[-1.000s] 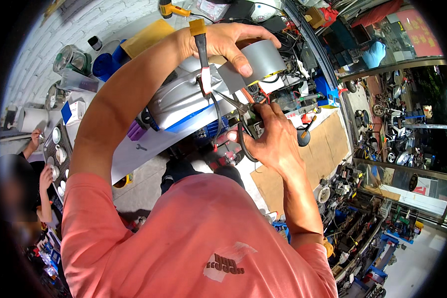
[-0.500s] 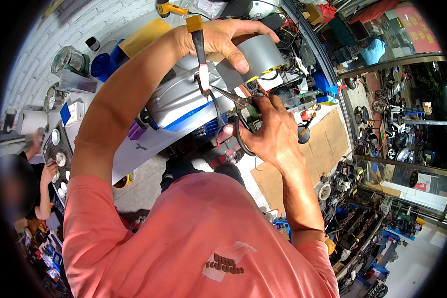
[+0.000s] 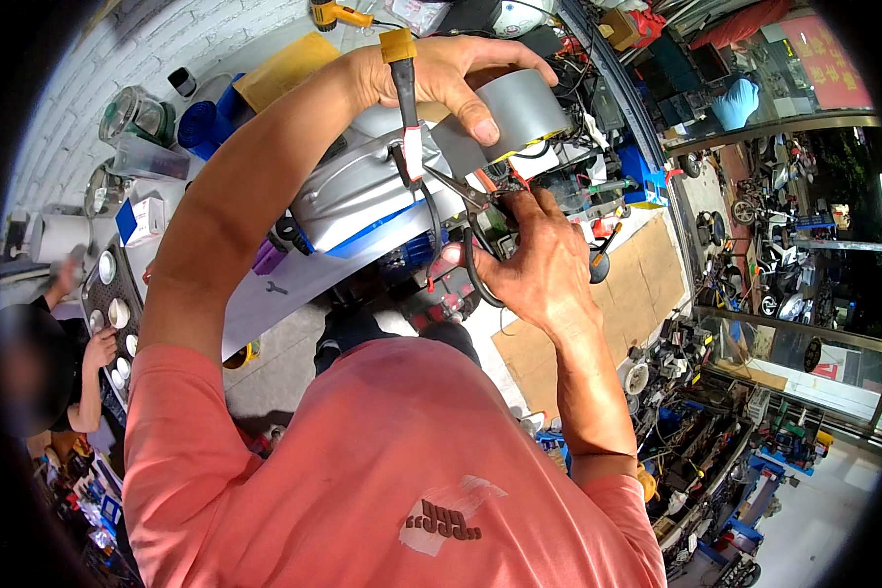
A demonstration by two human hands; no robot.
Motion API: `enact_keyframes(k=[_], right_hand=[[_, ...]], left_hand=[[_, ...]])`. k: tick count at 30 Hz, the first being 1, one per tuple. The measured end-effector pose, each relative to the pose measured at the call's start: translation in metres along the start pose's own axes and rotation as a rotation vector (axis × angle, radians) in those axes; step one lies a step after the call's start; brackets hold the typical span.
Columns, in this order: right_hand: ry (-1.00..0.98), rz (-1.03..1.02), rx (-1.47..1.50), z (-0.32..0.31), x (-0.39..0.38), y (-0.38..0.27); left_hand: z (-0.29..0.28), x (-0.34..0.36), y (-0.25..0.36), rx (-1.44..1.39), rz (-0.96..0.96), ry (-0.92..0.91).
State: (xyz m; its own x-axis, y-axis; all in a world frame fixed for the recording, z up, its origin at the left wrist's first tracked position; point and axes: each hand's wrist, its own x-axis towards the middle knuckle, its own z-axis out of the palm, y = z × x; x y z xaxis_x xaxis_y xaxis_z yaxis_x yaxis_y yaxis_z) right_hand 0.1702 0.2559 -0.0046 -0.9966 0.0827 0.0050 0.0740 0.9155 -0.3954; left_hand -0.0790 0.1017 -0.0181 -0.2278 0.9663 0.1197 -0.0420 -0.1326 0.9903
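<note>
My left hand point(image 3: 431, 76) grips a wide roll of silver-grey duct tape point(image 3: 524, 110), its thumb on the tape near a short dark flap point(image 3: 458, 147) coming off the roll. My right hand point(image 3: 539, 257) holds scissors point(image 3: 473, 196) by dark loop handles, blades pointing left toward the flap and a cable. Beneath lies a bulky silver-grey wrapped block point(image 3: 348, 196), on white and blue material at the bench edge. From it rises a black cable with a yellow connector point(image 3: 398, 45) and a white-and-red sleeve, passing in front of my left wrist. Whether the blades touch the tape I cannot tell.
On the white bench point(image 3: 250, 312) lie a small wrench point(image 3: 277, 288), a blue roll point(image 3: 198, 129) and a yellow heat gun point(image 3: 338, 16). Cardboard point(image 3: 598, 318) covers floor at the right. Another person's hand point(image 3: 100, 348) is over a dark tray of white cups at the left.
The cable's connector and my left hand with the tape roll have shifted slightly right. My right hand with the scissors has barely moved. The other person's hand has moved slightly down.
</note>
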Motion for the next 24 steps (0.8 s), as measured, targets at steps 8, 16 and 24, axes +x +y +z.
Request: enact_keyframes(k=[8,16,24], right_hand=[[-0.038,0.025,0.012,-0.002,0.001,0.002],[-0.054,0.028,0.052,-0.004,0.002,0.008],[-0.081,0.079,0.095,-0.009,0.002,0.007]], left_hand=[[-0.002,0.002,-0.003,0.032,-0.012,0.017],[-0.001,0.002,-0.003,0.013,-0.046,0.025],[-0.003,0.005,-0.004,0.057,-0.063,0.033]])
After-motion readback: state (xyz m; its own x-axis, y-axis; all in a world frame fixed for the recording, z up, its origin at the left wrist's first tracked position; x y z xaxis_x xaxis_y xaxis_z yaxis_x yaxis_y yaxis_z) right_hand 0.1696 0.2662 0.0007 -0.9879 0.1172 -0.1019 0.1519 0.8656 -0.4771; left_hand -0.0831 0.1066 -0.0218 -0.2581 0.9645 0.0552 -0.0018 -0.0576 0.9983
